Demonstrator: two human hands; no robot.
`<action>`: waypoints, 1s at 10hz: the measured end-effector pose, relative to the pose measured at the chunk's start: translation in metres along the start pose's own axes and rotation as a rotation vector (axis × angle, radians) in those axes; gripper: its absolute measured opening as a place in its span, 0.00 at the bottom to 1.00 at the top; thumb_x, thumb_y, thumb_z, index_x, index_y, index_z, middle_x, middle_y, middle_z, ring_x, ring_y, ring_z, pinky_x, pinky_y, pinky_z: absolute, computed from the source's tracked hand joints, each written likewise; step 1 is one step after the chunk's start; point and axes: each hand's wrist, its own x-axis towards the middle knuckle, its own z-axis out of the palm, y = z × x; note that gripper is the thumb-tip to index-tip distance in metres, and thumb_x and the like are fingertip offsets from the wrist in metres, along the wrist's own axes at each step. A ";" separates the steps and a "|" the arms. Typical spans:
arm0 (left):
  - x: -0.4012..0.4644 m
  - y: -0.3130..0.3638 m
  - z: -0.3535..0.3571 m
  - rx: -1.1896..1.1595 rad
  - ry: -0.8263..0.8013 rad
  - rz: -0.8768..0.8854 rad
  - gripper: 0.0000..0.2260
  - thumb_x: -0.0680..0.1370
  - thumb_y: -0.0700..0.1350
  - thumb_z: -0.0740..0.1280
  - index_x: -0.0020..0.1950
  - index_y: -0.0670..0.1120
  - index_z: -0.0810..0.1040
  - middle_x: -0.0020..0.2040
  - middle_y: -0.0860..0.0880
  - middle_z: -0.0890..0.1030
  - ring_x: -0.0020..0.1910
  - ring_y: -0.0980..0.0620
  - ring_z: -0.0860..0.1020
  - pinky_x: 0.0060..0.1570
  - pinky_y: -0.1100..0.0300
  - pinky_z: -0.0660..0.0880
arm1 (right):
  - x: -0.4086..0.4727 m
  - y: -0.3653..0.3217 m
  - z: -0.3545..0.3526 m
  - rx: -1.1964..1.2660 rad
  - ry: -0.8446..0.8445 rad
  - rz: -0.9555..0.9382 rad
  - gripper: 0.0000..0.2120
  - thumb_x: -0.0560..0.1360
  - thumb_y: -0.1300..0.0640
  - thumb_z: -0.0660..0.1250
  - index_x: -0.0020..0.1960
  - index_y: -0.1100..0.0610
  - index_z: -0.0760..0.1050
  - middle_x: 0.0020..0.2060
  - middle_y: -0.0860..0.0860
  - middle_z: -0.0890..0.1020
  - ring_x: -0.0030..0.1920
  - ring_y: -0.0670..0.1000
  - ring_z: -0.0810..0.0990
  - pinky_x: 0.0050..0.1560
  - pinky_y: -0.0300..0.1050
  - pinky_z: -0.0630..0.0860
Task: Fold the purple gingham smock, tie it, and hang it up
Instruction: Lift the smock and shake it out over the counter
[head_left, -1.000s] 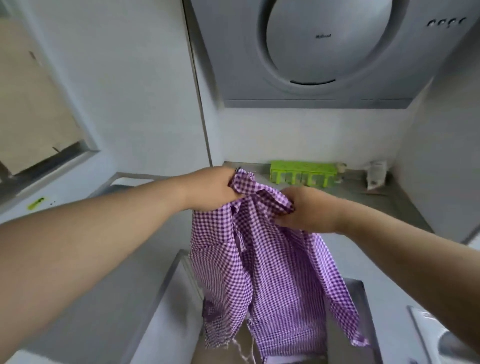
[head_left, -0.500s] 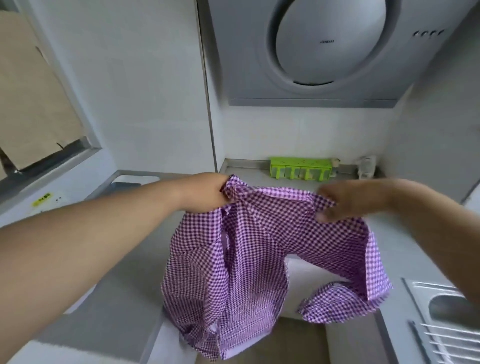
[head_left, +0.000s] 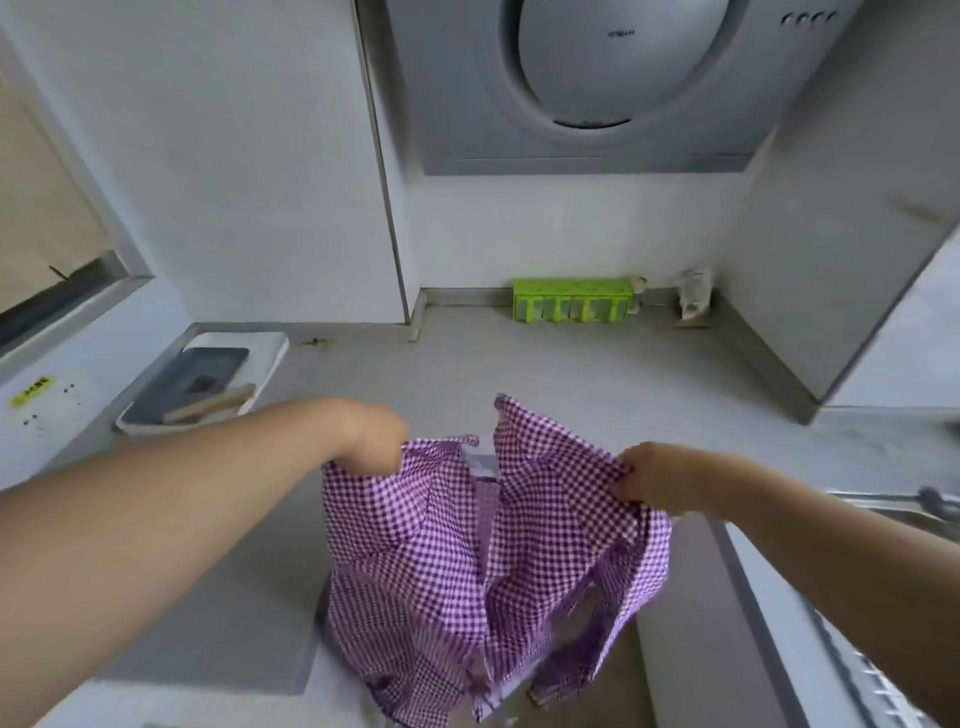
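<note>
While left hand (head_left: 371, 441) and right hand (head_left: 652, 480) are pinching its top edge | purple gingham cotton smock (head_left: 483, 561) is hanging limp — light, floppy | holding at shoulder seams is looking best

We see two bare forearms, no sleeves in view. Left hand (head_left: 371, 439) and right hand (head_left: 655, 480): no rings, watch or gloves.

We have a single head-worn view, looking forward and down from close above the grey counter (head_left: 467, 364). It faces the wall corner, with the range hood (head_left: 597, 88) at 12 o'clock and the green rack (head_left: 571, 300) just below it.
</note>
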 end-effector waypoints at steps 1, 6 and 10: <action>0.016 -0.008 0.009 -0.123 0.084 -0.069 0.15 0.86 0.47 0.57 0.57 0.40 0.81 0.60 0.39 0.83 0.53 0.41 0.81 0.52 0.49 0.77 | 0.011 0.011 0.001 -0.252 -0.018 -0.017 0.14 0.81 0.55 0.62 0.59 0.60 0.81 0.54 0.56 0.85 0.54 0.56 0.85 0.55 0.51 0.83; 0.028 0.034 0.053 0.136 -0.047 0.399 0.12 0.87 0.43 0.59 0.49 0.40 0.78 0.53 0.36 0.82 0.49 0.40 0.79 0.42 0.57 0.64 | 0.012 0.049 0.048 -0.190 -0.180 -0.335 0.11 0.77 0.64 0.59 0.46 0.60 0.81 0.32 0.57 0.77 0.32 0.51 0.76 0.27 0.37 0.70; -0.012 0.023 0.015 -0.124 -0.081 0.315 0.13 0.78 0.52 0.65 0.42 0.44 0.79 0.33 0.48 0.79 0.29 0.55 0.78 0.33 0.63 0.76 | -0.018 -0.015 0.016 -0.374 0.316 -0.574 0.11 0.79 0.62 0.60 0.53 0.57 0.81 0.38 0.46 0.77 0.40 0.51 0.78 0.43 0.39 0.70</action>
